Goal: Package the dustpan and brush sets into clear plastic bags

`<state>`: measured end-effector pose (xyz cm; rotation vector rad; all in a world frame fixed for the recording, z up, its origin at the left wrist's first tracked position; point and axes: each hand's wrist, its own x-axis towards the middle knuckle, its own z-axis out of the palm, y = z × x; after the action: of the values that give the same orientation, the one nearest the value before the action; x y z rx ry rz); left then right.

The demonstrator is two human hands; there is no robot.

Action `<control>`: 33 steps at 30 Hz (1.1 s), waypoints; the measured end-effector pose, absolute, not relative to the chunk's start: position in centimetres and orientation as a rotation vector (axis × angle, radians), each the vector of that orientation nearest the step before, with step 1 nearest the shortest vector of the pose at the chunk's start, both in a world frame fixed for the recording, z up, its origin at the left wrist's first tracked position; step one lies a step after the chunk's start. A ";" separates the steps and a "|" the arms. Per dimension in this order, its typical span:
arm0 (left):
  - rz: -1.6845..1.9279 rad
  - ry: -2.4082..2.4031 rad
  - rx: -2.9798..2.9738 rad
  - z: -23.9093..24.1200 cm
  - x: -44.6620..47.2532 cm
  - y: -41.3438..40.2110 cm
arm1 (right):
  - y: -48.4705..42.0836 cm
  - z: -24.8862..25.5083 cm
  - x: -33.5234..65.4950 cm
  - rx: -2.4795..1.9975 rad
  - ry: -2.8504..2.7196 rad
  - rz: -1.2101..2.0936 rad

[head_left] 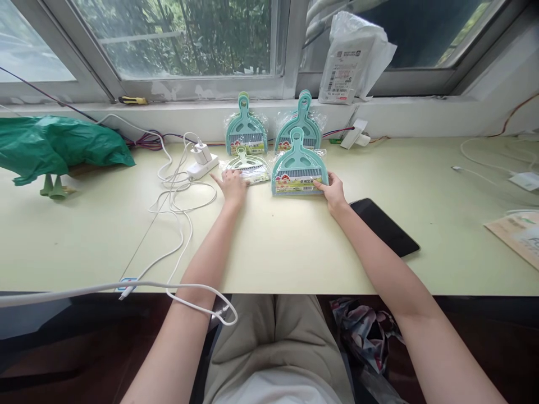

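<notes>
My right hand point(334, 193) pinches the lower right corner of a teal mini dustpan and brush set point(298, 163) in clear wrap, with a printed card across its brush. That set stands near upright on the table. My left hand point(233, 188) rests on the left front of a pale green dustpan set point(251, 168), which lies tilted well back. Its thumb is spread to the left and its fingers lie over the wrapped edge. Behind them, one wrapped teal set point(246, 132) leans by the wall at left, and another teal set point(304, 120) at right, partly hidden.
White cables point(181, 210) and a power strip point(202, 165) lie left of my hands. A black tablet point(385, 227) sits beside my right forearm. A green plastic bag point(63, 148) is far left. A white parcel point(349, 62) and a yellow cutter point(132, 100) rest on the sill.
</notes>
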<state>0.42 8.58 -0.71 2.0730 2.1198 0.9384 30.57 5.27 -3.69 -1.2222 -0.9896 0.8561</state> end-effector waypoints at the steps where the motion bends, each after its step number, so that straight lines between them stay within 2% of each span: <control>1: 0.944 2.138 2.034 -0.7 0.2 8.7 | 5.3 -3.7 30.6 -1.223 -0.995 0.855; 11: 1.085 1.949 1.857 -0.8 -0.8 9.6 | 5.5 -4.0 30.7 -1.203 -1.013 0.832; 23: 1.043 1.847 1.789 -1.1 -1.1 10.1 | 5.3 -3.7 30.6 -1.212 -1.024 0.834; 33: 1.389 1.930 1.646 -1.7 -0.4 10.0 | 5.1 -3.4 30.4 -1.215 -1.043 0.855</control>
<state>-0.40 10.02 -1.75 1.6465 1.9301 1.3893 30.40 5.08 -3.45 -1.2154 -1.0432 0.8547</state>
